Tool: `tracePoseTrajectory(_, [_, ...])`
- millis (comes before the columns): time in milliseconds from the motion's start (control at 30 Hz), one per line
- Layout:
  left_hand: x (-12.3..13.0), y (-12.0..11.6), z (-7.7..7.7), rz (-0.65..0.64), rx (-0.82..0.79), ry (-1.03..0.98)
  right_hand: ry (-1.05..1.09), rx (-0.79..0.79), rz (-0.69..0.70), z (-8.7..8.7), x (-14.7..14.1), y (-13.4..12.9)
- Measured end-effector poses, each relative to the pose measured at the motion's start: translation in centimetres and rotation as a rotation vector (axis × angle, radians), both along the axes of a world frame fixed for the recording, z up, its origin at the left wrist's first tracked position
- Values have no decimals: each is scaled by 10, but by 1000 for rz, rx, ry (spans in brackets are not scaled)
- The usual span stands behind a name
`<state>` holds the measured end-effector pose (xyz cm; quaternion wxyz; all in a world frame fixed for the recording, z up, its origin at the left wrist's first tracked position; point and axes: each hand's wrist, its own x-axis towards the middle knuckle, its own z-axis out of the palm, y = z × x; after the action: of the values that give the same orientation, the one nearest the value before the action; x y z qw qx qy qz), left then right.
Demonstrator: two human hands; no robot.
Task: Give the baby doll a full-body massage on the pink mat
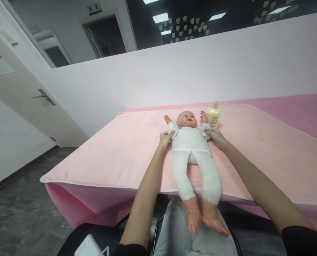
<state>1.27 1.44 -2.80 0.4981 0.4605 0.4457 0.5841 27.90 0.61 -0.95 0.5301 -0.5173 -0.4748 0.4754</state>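
Doll's feet (206,218) overhang the pink mat (116,156); left hand (165,138) and right hand (214,135) pinch the doll's (190,142) sleeves; a bottle (213,115) stands just beside its head.

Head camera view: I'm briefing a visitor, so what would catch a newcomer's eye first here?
A baby doll in white clothes lies face up on the pink mat, its bare feet hanging over the near edge. The left hand and right hand grip its upper arms. A pale yellow pump bottle stands beside its head.

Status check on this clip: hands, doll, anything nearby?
Left hand and right hand grip the doll at its shoulders. Doll face-up on pink mat. Lotion bottle beside its head.
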Motion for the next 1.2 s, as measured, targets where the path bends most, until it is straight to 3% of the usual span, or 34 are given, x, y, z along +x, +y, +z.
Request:
tracePoseTrajectory(533, [-1,-1,0,-35,-1,-4,38,-20,-3,5,0,-7])
tracePoseTrajectory(700, [-1,-3,4,-110,4,-50,45,34,40,1,5,-7])
tracePoseTrajectory(933, [-4,2,-2,-96,-12,-61,7,20,43,-6,10,-1])
tracePoseTrajectory(1033, [-1,-3,2,-66,-13,-74,22,69,0,-4,6,-2])
tracePoseTrajectory(1200, [5,-14,15,-25,1,-32,36,129,48,2,1,-7])
